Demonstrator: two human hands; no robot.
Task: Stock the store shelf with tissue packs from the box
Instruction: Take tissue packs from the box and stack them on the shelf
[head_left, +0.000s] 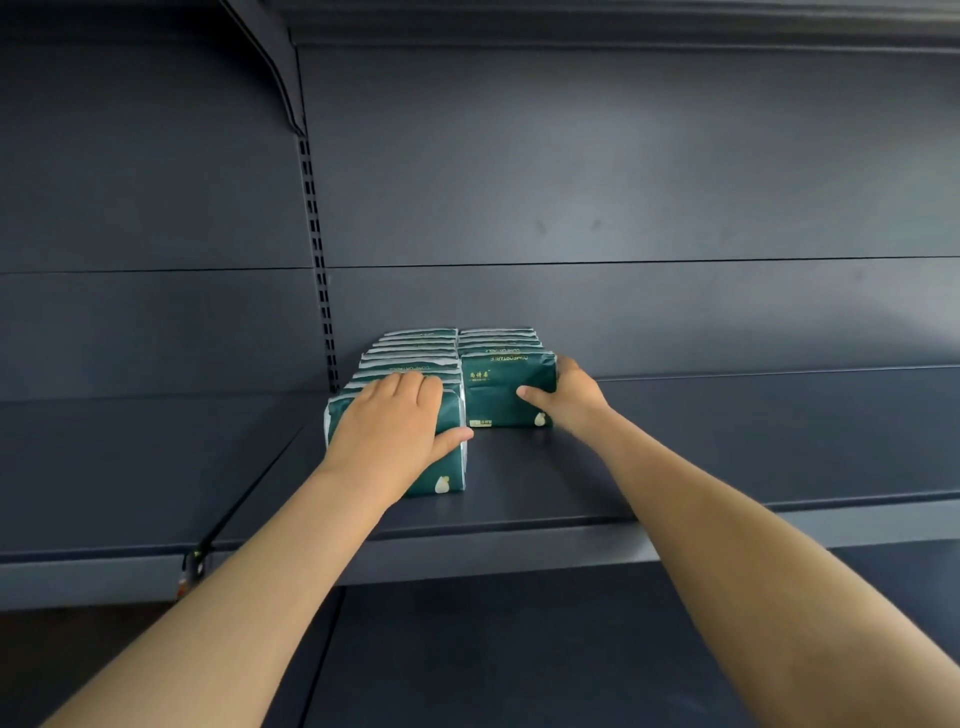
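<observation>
dim, cool light | brighter at right | soft focus | wide-angle bending at edges

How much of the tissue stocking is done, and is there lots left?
Done: two rows of green packs stand on the shelf. In hand: the left hand presses the left front pack; the right hand grips the right front pack. Left: the shelf's right side is bare; the box is out of view.
</observation>
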